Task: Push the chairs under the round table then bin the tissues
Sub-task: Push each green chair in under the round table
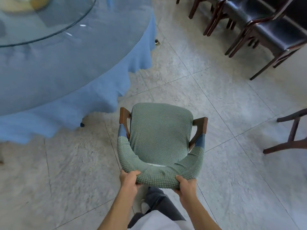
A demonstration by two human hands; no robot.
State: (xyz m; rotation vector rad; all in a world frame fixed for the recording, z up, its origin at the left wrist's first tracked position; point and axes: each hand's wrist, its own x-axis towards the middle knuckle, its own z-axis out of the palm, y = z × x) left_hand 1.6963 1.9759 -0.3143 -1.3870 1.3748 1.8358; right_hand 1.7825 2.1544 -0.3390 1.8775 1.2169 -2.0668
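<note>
A green-covered armchair [159, 135] with brown wooden arms stands on the tiled floor just right of the round table [69, 67], which wears a blue cloth and a glass turntable. The chair's seat front points away from me and sits beside the hanging cloth, not under it. My left hand [128, 178] grips the left end of the curved backrest. My right hand [186, 184] grips its right end. No tissues or bin are in view.
Several dark wooden chairs with black seats [259, 29] are stacked at the top right. Another dark chair frame [290, 131] stands at the right edge. A small metal floor fitting [157, 42] lies near the cloth's edge. My legs are below the chair.
</note>
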